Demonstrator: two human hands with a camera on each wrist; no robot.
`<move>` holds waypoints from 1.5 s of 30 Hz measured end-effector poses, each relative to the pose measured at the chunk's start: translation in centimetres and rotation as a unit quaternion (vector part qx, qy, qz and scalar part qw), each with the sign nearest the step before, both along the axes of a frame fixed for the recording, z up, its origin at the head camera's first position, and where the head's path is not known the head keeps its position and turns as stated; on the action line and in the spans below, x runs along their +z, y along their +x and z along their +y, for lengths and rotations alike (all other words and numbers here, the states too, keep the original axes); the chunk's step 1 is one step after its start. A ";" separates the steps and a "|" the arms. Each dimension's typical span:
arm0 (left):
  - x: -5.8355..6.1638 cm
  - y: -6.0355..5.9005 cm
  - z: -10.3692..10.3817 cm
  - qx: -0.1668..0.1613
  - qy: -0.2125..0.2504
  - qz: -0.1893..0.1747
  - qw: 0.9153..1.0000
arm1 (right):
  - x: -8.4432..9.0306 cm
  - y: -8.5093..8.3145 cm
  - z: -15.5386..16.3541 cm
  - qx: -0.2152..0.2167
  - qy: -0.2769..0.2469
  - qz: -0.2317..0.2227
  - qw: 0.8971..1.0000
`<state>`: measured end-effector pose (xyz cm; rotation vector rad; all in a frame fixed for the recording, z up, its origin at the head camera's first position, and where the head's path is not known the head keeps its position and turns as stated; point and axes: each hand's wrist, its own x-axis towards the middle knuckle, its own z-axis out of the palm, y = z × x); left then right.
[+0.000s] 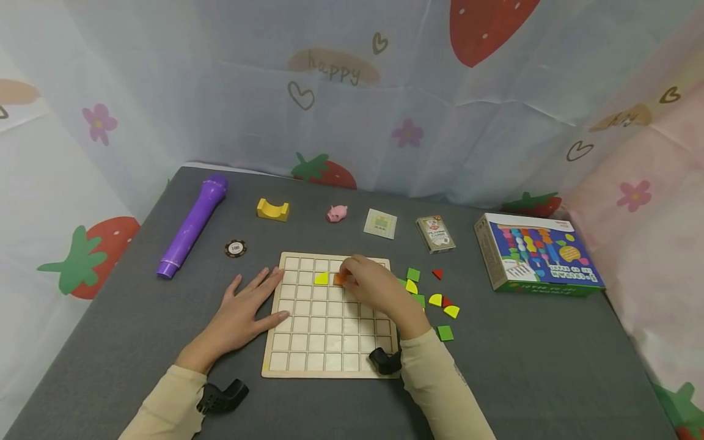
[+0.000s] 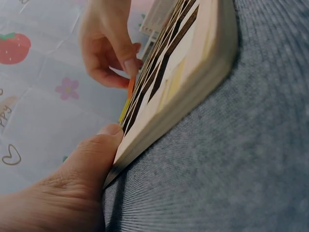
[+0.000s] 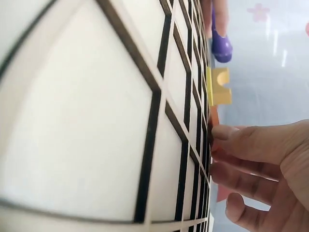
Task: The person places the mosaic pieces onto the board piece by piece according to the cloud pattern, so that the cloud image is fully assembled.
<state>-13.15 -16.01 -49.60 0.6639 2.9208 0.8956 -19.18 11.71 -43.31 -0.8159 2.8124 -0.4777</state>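
Note:
A wooden grid board (image 1: 316,362) lies on the grey table. My left hand (image 1: 242,315) rests at its left side with fingers spread, the thumb (image 2: 104,140) and fingertips touching the frame. Over the board's upper middle, my right hand (image 1: 376,289) pinches an orange tile (image 1: 338,279) between thumb and fingers. In the right wrist view this tile (image 3: 215,116) stands tilted against the grid, fingertips right at the surface. Just left of it, a yellow rounded tile (image 1: 321,279) sits in a cell. The right hand hides some cells behind it.
Loose green (image 1: 445,333), yellow (image 1: 451,311) and red tiles (image 1: 437,274) lie right of the board. Behind are a purple microphone (image 1: 192,227), poker chip (image 1: 235,248), yellow block (image 1: 272,211), pink pig (image 1: 337,213), square card (image 1: 380,223), playing-card box (image 1: 436,233) and toy box (image 1: 541,253).

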 end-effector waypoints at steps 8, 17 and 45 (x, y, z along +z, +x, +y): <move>-0.1 0.0 -0.1 0.008 0.003 -0.006 1.000 | -0.3 -0.2 -0.6 0.010 -0.004 0.002 1.000; -0.2 0.0 0.1 0.007 -0.016 0.029 0.999 | -0.5 -0.3 -0.6 0.021 -0.002 0.021 1.000; -0.5 0.0 0.2 0.006 -0.024 0.053 0.998 | 2.8 1.2 8.2 -0.096 0.028 -0.021 0.995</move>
